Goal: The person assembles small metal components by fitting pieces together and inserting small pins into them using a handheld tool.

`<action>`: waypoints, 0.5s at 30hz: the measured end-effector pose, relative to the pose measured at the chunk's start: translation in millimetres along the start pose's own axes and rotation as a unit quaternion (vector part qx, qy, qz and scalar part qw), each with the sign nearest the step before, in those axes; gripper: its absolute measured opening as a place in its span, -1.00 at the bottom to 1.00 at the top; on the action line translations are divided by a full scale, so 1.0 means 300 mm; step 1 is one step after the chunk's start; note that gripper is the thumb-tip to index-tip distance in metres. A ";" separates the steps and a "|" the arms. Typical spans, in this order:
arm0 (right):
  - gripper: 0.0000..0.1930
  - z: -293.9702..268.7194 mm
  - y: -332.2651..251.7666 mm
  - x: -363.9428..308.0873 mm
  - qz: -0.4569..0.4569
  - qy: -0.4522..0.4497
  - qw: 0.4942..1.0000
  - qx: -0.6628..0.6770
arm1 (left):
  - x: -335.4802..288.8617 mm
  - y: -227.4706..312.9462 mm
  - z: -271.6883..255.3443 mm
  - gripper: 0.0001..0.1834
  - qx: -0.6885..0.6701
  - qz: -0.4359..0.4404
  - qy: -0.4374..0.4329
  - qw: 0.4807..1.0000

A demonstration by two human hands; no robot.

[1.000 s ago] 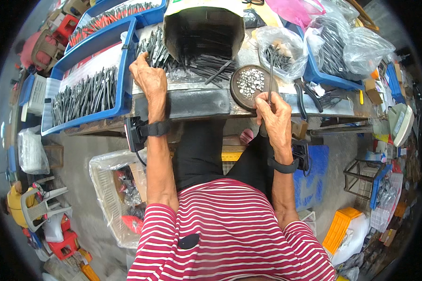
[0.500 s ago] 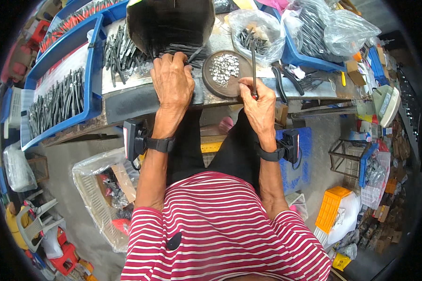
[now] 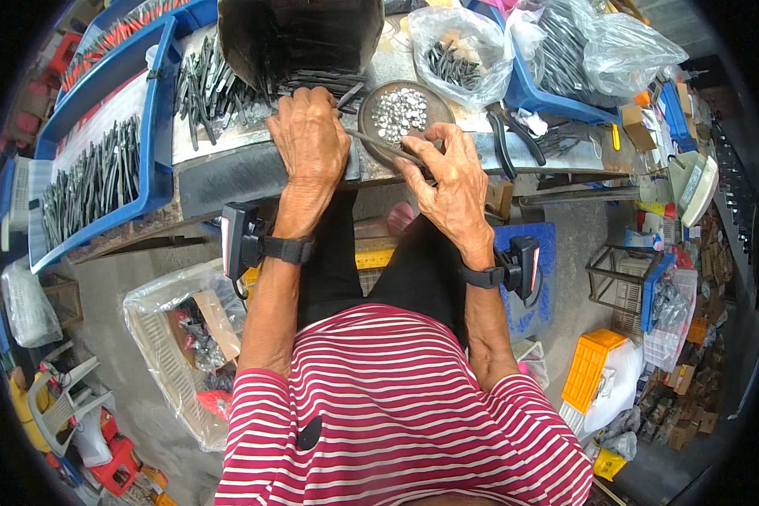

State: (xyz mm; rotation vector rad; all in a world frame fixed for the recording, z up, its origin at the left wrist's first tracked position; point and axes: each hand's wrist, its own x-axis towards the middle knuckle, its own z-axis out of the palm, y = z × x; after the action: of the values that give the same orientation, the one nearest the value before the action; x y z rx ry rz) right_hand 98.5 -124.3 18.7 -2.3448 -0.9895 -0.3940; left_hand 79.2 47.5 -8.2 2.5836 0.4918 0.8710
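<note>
My left hand (image 3: 314, 143) is closed at the front of the bench, its fingertips over a pile of thin dark strips (image 3: 325, 82); what they pinch is hidden. Between the thumb and fingers of my right hand (image 3: 454, 190) is a thin dark rod-shaped tool (image 3: 384, 145). Its far tip points left, close to my left hand. A round brown dish (image 3: 437, 108) with many small shiny silvery pieces (image 3: 399, 112) sits just beyond the tool. Behind my left hand, a dark open-fronted box (image 3: 299, 38) stands over the strips.
Blue trays (image 3: 156, 160) with upright dark pieces stand at the left. A clear bag (image 3: 493, 51) of dark pieces, black-handled pliers (image 3: 502, 142) and a blue bin (image 3: 557, 105) lie to the right. Below the bench edge is a plastic-lined crate (image 3: 156, 337).
My right hand has swung the tool from pointing away over the clear bag to pointing left at my left hand. The bench view has shifted slightly left.
</note>
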 end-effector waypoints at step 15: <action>-0.71 -0.008 0.017 -0.041 0.009 -0.004 0.999 0.040 | -0.042 0.018 -0.148 -0.93 -0.163 0.063 0.055 0.983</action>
State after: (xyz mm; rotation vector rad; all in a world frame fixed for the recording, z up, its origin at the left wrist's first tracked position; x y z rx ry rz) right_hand 93.6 -135.6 12.9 -2.2831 -0.9696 -0.3334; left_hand 43.0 47.6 20.8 2.2933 0.1957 1.0450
